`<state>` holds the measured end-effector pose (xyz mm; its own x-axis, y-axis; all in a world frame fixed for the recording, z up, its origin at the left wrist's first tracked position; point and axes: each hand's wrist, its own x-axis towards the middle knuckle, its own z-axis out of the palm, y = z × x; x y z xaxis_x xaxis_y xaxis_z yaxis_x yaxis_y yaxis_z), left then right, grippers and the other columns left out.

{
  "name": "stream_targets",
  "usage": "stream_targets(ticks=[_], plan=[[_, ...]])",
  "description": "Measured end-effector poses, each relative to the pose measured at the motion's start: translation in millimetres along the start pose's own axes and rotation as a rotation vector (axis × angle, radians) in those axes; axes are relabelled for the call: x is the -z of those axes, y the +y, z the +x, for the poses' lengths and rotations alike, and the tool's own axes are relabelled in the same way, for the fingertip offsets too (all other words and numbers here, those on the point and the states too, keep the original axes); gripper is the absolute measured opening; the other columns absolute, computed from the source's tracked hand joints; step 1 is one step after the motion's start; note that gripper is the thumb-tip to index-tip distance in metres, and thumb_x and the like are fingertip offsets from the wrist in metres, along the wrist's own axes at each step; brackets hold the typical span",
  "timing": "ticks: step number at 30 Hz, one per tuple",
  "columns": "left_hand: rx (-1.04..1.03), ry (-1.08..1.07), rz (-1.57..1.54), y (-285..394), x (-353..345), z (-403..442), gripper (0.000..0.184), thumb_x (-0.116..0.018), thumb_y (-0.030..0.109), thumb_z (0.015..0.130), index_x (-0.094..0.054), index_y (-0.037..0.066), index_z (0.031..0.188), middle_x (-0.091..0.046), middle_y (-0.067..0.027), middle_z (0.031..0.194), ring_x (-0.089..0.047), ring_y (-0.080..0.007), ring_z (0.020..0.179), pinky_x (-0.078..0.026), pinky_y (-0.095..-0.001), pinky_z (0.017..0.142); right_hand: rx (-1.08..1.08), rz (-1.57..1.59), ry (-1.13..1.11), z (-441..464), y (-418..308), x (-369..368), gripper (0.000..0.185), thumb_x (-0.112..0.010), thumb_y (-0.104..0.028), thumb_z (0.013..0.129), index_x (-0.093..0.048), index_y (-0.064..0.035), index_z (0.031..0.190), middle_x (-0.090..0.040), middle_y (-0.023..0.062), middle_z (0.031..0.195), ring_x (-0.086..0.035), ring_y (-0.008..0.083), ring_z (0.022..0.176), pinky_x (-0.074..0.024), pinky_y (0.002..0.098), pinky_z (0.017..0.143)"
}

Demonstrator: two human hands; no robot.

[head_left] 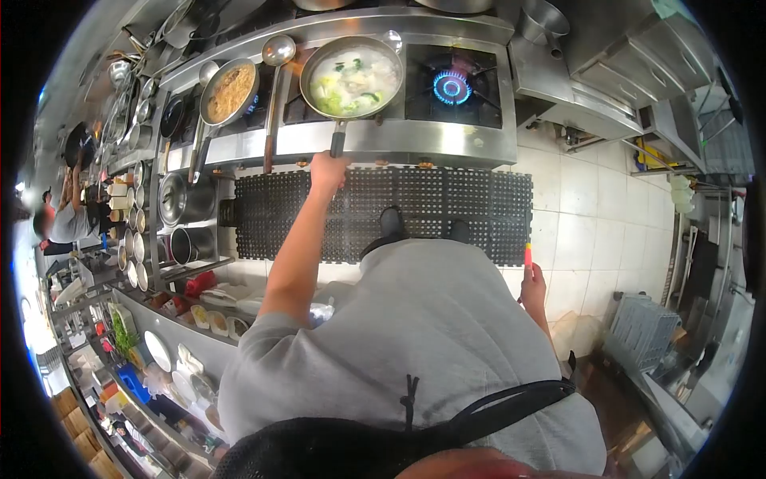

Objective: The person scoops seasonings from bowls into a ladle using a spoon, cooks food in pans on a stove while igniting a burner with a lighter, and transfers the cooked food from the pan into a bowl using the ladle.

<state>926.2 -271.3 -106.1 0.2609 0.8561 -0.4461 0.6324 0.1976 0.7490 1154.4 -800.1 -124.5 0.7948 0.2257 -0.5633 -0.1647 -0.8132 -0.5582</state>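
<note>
My left hand (327, 171) is closed around the dark handle (338, 144) of a frying pan (306, 89) on the stove. Pale, milky food (355, 76) with green leafy pieces fills the pan. Low at my right side, my right hand (534, 286) grips a slim red object (527, 254) with a yellow tip; its exact kind is too small to make out. Right of the frying pan, a burner (452, 86) burns with a blue flame and no pan over it. A ladle (278, 51) with a long handle lies left of the frying pan.
Another pan (230, 92) of noodle-like food sits further left on the stove (383, 137). Large pots (174, 199) stand on a lower shelf at left. A black rubber mat (375, 191) covers the floor. Another person (70, 222) is at the far left; a grey crate (645, 323) stands at right.
</note>
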Motion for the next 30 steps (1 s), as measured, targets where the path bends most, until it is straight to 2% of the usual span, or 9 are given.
stream_targets(ticks=[14, 20, 22, 24, 25, 26, 28, 29, 30], plan=[[-0.004, 0.069, -0.121, -40, 25, 79, 0.020, -0.069, 0.012, 0.078, -0.062, -0.007, 0.077, -0.056, -0.0091, 0.055, -0.053, -0.0178, 0.041, -0.044, -0.0353, 0.040, 0.033, -0.193, -0.037, -5, -20, -3, 0.048, -0.045, -0.040, 0.106, -0.057, -0.0023, 0.134, -0.062, 0.0122, 0.076, -0.063, 0.0236, 0.054, -0.0537, 0.0356, 0.039], [0.004, 0.102, -0.131, -40, 27, 84, 0.025, -0.073, 0.017, 0.079, -0.063, -0.006, 0.078, -0.059, -0.0091, 0.061, -0.055, -0.0164, 0.043, -0.044, -0.0340, 0.039, -0.020, -0.189, -0.060, 6, 9, 7, 0.048, -0.045, -0.039, 0.106, -0.057, -0.0024, 0.134, -0.063, 0.0134, 0.080, -0.064, 0.0245, 0.055, -0.0540, 0.0358, 0.039], [0.035, 0.061, -0.133, -41, 36, 82, 0.031, -0.076, 0.021, 0.080, -0.063, -0.007, 0.080, -0.063, -0.0125, 0.066, -0.063, -0.0216, 0.052, -0.049, -0.0379, 0.048, -0.028, -0.204, -0.067, 6, 18, 11, 0.048, -0.045, -0.039, 0.106, -0.058, -0.0024, 0.134, -0.064, 0.0142, 0.081, -0.065, 0.0247, 0.056, -0.0543, 0.0359, 0.040], [-0.014, 0.147, 0.180, -40, 44, 77, 0.038, -0.079, 0.024, 0.080, -0.063, -0.008, 0.090, -0.069, -0.0171, 0.076, -0.068, -0.0306, 0.063, -0.053, -0.0433, 0.059, -0.072, -0.230, -0.078, 8, 24, 16, 0.048, -0.046, -0.039, 0.106, -0.058, -0.0023, 0.134, -0.065, 0.0156, 0.085, -0.066, 0.0248, 0.058, -0.0550, 0.0367, 0.041], [-0.130, 0.370, 0.248, -9, 43, 38, 0.038, -0.079, 0.022, 0.081, -0.063, -0.006, 0.101, -0.070, -0.0192, 0.092, -0.068, -0.0370, 0.082, -0.053, -0.0463, 0.078, -0.074, -0.234, -0.083, 10, 32, 17, 0.048, -0.046, -0.039, 0.106, -0.058, -0.0023, 0.134, -0.065, 0.0156, 0.085, -0.066, 0.0248, 0.058, -0.0550, 0.0367, 0.041], [-0.123, 0.370, 0.251, -12, 37, 27, 0.038, -0.079, 0.022, 0.081, -0.063, -0.006, 0.101, -0.070, -0.0192, 0.092, -0.068, -0.0370, 0.082, -0.053, -0.0463, 0.078, -0.037, -0.255, -0.068, 19, 54, 18, 0.048, -0.046, -0.039, 0.106, -0.058, -0.0026, 0.134, -0.066, 0.0160, 0.085, -0.066, 0.0253, 0.059, -0.0550, 0.0376, 0.042], [-0.725, 0.717, 0.413, -18, 26, 12, 0.033, -0.075, 0.018, 0.083, -0.064, -0.002, 0.107, -0.067, -0.0182, 0.103, -0.065, -0.0362, 0.095, -0.051, -0.0451, 0.086, -0.005, -0.283, -0.059, 22, 64, 23, 0.048, -0.047, -0.040, 0.106, -0.058, -0.0029, 0.134, -0.067, 0.0164, 0.086, -0.066, 0.0258, 0.059, -0.0551, 0.0385, 0.042], [-0.688, 0.535, 0.335, -18, 15, -4, 0.027, -0.073, 0.014, 0.084, -0.066, 0.001, 0.107, -0.065, -0.0171, 0.105, -0.060, -0.0351, 0.105, -0.048, -0.0448, 0.092, -0.011, -0.306, -0.071, 18, 59, 27, 0.047, -0.047, -0.039, 0.106, -0.058, -0.0033, 0.134, -0.066, 0.0159, 0.085, -0.066, 0.0257, 0.058, -0.0548, 0.0390, 0.042], [-0.731, 0.404, 0.279, -30, -6, -11, 0.026, -0.073, 0.015, 0.084, -0.066, 0.003, 0.107, -0.067, -0.0163, 0.105, -0.062, -0.0352, 0.102, -0.049, -0.0451, 0.091, -0.021, -0.331, -0.082, 12, 55, 33, 0.047, -0.047, -0.039, 0.105, -0.058, -0.0038, 0.134, -0.066, 0.0155, 0.084, -0.065, 0.0256, 0.058, -0.0546, 0.0394, 0.043]])
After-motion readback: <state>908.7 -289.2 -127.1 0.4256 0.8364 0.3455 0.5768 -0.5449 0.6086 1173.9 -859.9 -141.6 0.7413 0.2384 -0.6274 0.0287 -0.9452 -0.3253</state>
